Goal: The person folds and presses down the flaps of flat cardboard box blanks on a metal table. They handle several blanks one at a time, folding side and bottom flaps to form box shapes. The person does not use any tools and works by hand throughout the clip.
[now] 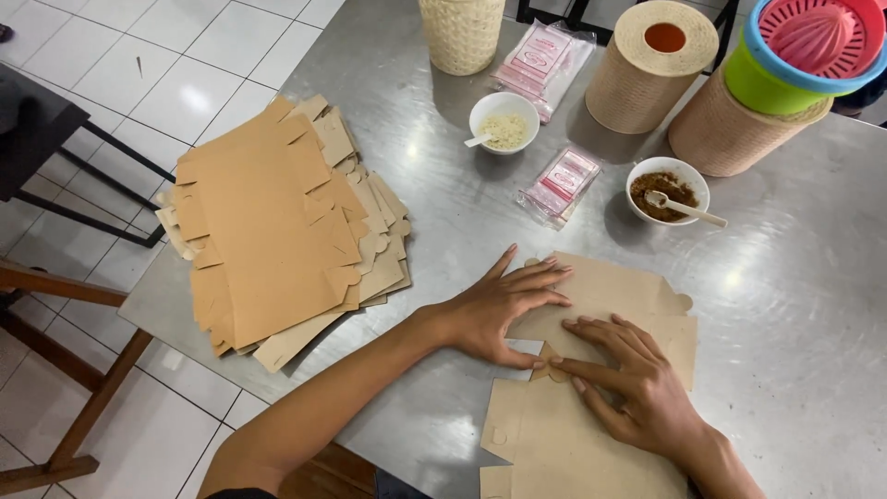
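Flat brown box blank lay lower centre-right, under both hands; left hand & right hand pressed it flat, fingers spread, gripping nothing. Blank stack sat left.

Stack of flat brown cartons, two white bowls (spoons inside), woven rolls, steel table

table: showing dull silver-grey
card stack: showing tan brown
flat box: showing paler tan
bowls: showing white
juicer: showing pink, blue, green
rolls: showing woven beige
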